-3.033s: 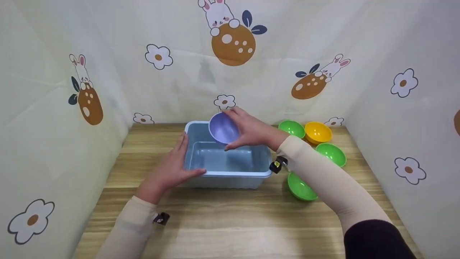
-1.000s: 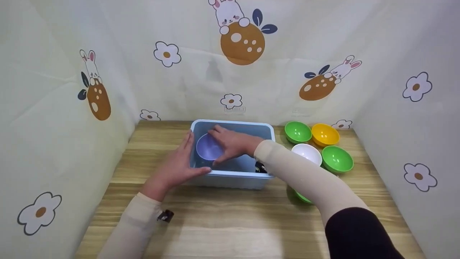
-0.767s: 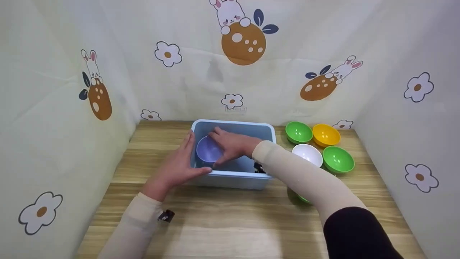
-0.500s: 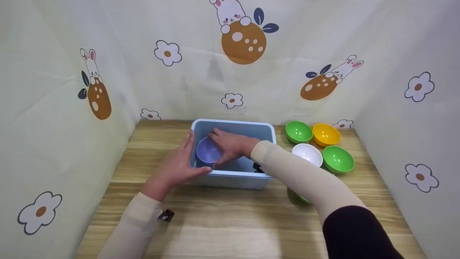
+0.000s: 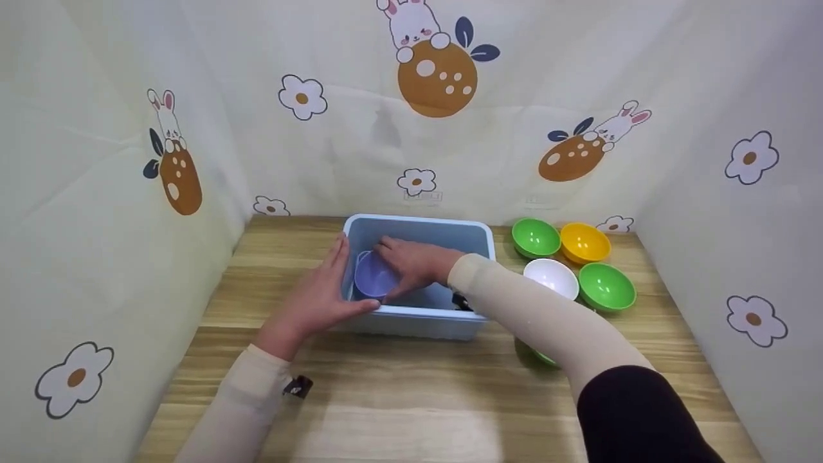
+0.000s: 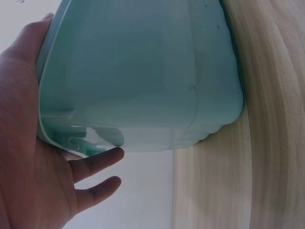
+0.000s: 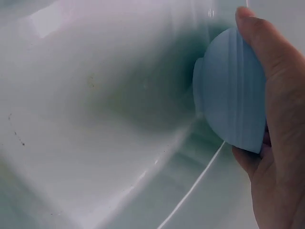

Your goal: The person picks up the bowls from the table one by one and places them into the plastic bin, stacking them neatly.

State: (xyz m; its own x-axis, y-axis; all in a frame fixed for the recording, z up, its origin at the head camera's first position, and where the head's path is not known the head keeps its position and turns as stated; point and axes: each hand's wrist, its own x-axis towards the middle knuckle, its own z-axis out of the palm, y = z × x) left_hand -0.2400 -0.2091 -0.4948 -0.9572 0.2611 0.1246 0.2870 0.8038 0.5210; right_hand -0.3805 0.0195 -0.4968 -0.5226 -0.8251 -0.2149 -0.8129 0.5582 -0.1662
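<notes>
Inside the light-blue plastic basin (image 5: 427, 312), my right hand (image 5: 419, 262) holds a purple bowl (image 5: 375, 276) by its rim, close to the left wall. The right wrist view shows that bowl (image 7: 233, 90) on its side edge, thumb at one side of the rim and fingers at the other, its foot toward the basin floor. My left hand (image 5: 312, 302) spans the basin's front left corner, straight fingers along the left side and thumb on the front rim. In the left wrist view two fingers (image 6: 97, 163) stretch out below the basin's wall (image 6: 133, 62).
Right of the basin stand a green bowl (image 5: 536, 238), an orange bowl (image 5: 585, 243), a white bowl (image 5: 551, 276) and another green bowl (image 5: 607, 287). A further green bowl (image 5: 541, 355) is mostly hidden under the right forearm. Patterned cloth (image 5: 360, 141) walls surround the wooden table (image 5: 386, 405).
My right hand has carried the purple bowl from above the basin down and left into it, lowering it a little more in the last second. The left hand keeps its place.
</notes>
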